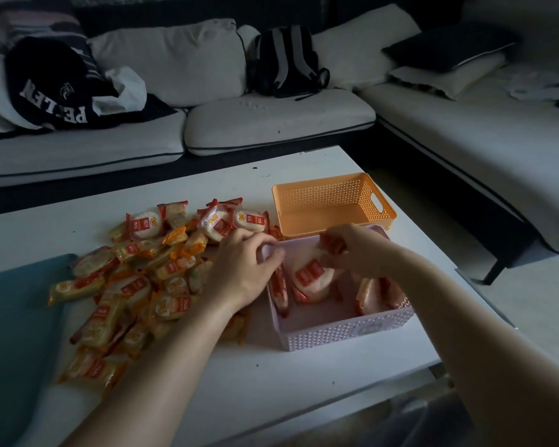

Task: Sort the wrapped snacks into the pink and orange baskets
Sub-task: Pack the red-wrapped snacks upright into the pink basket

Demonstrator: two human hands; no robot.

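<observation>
A heap of wrapped snacks (pixel 136 275), red and orange packets, lies on the white table left of centre. The pink basket (pixel 346 333) stands near the table's front right and holds several red-wrapped round snacks (pixel 310 279). Behind it the orange basket (pixel 333 217) holds nothing. My left hand (pixel 242 269) rests at the pink basket's left rim, fingers curled, and whether it grips anything I cannot tell. Over the pink basket, my right hand (pixel 355 250) pinches the top of a red-wrapped snack (pixel 331 245).
A teal mat (pixel 13 317) covers the table's left front part. A white sofa (pixel 271 124) runs behind and to the right, carrying a dark backpack (pixel 284 59), cushions and dark clothing (pixel 52 88). The table's right edge is just beyond the baskets.
</observation>
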